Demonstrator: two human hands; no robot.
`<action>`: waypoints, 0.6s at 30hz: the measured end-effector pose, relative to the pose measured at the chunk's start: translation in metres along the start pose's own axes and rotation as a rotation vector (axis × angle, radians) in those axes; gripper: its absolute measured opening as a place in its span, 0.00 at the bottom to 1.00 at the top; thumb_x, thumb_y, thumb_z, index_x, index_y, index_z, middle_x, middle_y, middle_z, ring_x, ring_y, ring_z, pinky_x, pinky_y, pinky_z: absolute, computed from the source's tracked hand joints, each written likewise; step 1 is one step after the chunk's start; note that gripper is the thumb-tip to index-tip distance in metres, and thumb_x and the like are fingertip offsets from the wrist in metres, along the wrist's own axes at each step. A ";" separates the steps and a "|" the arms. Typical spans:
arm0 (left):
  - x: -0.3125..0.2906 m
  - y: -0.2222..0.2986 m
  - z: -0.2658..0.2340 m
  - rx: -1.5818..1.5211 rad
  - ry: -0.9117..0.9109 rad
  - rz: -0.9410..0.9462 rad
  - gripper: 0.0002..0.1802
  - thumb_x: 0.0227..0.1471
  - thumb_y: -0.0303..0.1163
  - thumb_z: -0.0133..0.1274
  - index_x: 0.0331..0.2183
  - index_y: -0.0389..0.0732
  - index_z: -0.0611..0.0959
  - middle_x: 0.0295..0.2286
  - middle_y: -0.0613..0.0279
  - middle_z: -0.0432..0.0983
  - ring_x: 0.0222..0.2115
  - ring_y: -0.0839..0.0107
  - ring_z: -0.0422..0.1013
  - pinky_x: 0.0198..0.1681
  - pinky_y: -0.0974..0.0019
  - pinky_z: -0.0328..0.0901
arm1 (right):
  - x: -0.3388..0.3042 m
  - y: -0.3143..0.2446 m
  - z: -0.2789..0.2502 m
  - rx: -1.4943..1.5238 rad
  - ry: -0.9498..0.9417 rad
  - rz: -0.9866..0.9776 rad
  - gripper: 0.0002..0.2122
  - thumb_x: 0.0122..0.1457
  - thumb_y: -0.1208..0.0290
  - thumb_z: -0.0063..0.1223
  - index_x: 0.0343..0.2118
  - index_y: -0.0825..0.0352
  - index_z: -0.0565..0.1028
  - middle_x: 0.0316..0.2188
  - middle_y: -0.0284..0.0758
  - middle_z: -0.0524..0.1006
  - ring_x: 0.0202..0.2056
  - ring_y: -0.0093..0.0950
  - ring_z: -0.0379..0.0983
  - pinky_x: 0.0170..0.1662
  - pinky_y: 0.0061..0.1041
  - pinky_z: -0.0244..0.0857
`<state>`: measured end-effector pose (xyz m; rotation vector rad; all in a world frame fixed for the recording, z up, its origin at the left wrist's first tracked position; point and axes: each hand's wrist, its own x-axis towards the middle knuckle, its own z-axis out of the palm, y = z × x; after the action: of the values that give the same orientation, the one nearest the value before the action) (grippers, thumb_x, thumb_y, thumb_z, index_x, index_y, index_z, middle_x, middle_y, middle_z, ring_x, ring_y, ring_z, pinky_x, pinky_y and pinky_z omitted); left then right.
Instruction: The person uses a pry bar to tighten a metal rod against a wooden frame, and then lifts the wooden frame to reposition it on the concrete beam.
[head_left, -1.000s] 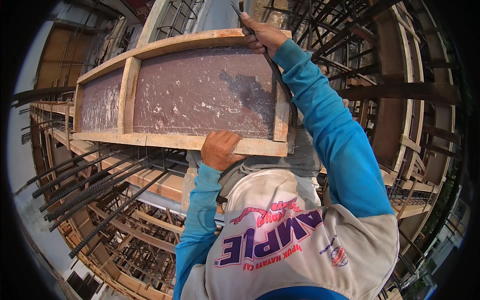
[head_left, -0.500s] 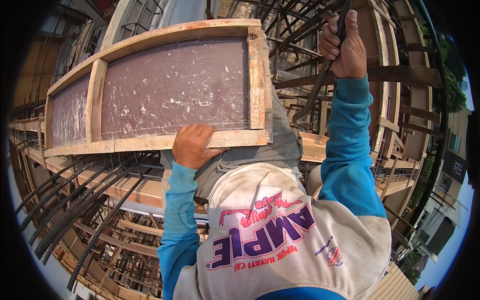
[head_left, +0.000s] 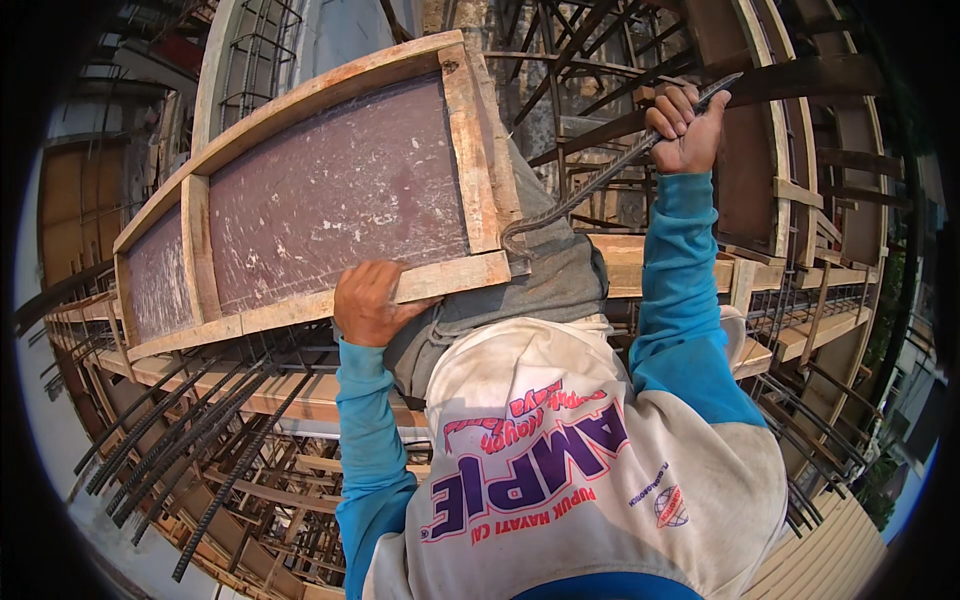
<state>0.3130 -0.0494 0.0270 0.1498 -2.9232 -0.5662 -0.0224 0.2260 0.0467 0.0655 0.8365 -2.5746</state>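
A wood-framed formwork panel (head_left: 340, 190) with a worn brown face lies across my lap, tilted up to the right at its far edge. My left hand (head_left: 372, 303) is closed around its near batten, close to the right end. In my right hand (head_left: 688, 130), raised at the far right, is a dark ribbed pry bar (head_left: 600, 180) with a hooked end. The fist wraps the bar near its upper tip. Its hook sits at the panel's near right corner, against or just beside the end batten (head_left: 468, 150); actual contact I cannot tell.
Several rebar ends (head_left: 205, 440) jut out at the lower left. A timber beam form (head_left: 640, 262) runs behind my legs. Dark poles and braces (head_left: 590, 70) criss-cross at the far side, with further formwork (head_left: 790, 130) on the right. Open gaps show between the timbers below.
My right hand has come down slightly, and the pry bar has swung so its hook moved left to the panel's corner. The panel has tilted, its right end shifting left.
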 end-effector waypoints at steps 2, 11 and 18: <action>-0.001 0.000 0.001 -0.003 -0.009 -0.006 0.28 0.28 0.53 0.67 0.27 0.41 0.80 0.24 0.62 0.74 0.27 0.64 0.70 0.29 0.61 0.60 | -0.004 -0.002 -0.006 0.024 -0.063 -0.025 0.26 0.61 0.38 0.29 0.24 0.59 0.61 0.13 0.24 0.52 0.13 0.16 0.45 0.14 0.15 0.42; -0.005 -0.001 0.001 0.017 0.012 -0.011 0.29 0.27 0.53 0.68 0.28 0.41 0.80 0.23 0.61 0.74 0.27 0.63 0.70 0.28 0.61 0.60 | -0.013 -0.010 0.038 0.196 -0.576 0.050 0.28 0.58 0.35 0.28 0.21 0.59 0.59 0.12 0.24 0.54 0.11 0.15 0.47 0.12 0.16 0.47; -0.004 -0.002 0.004 -0.021 0.070 -0.002 0.28 0.27 0.53 0.67 0.28 0.42 0.80 0.24 0.62 0.74 0.27 0.63 0.70 0.29 0.61 0.60 | -0.017 -0.012 0.019 0.265 -0.559 0.064 0.30 0.56 0.31 0.25 0.19 0.58 0.58 0.10 0.24 0.55 0.09 0.15 0.48 0.11 0.15 0.47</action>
<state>0.3165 -0.0495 0.0224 0.1660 -2.8490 -0.5796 -0.0101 0.2304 0.0722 -0.5153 0.2807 -2.4336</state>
